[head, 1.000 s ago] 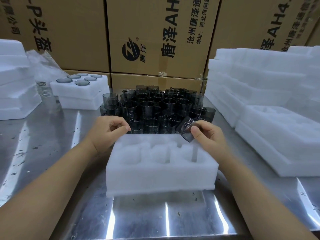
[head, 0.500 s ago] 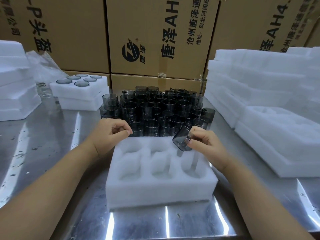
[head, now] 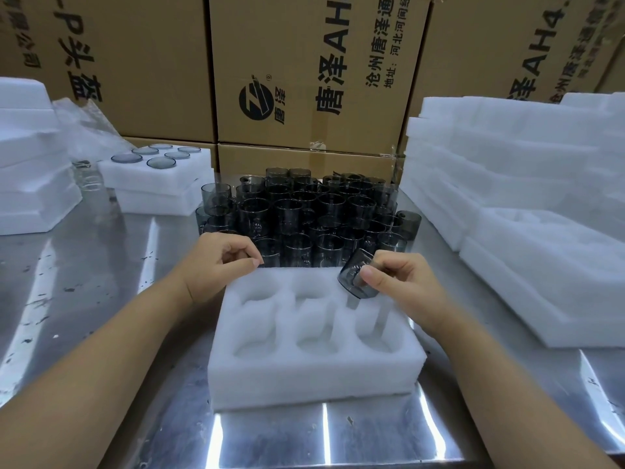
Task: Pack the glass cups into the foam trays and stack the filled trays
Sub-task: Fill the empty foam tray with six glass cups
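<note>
A white foam tray (head: 314,370) with six empty pockets lies on the steel table in front of me. Behind it stands a dense cluster of smoky grey glass cups (head: 304,211). My right hand (head: 402,282) pinches one grey cup (head: 353,280), tilted with its base toward me, just above the tray's far right pocket. My left hand (head: 220,262) hovers at the tray's far left corner, fingers curled and thumb against forefinger, with nothing visible in it. A filled tray (head: 159,174) with cups in its pockets sits on another tray at the back left.
Stacks of empty foam trays (head: 527,211) fill the right side, with more foam (head: 30,170) and crumpled plastic film (head: 88,130) at far left. Cardboard boxes (head: 304,72) wall off the back. Bare steel table (head: 101,282) lies left of the tray.
My right hand has brought the cup down and leftward from the cluster's edge to just over the tray's far right pocket. The tray now sits a little nearer me. My left hand barely shifted.
</note>
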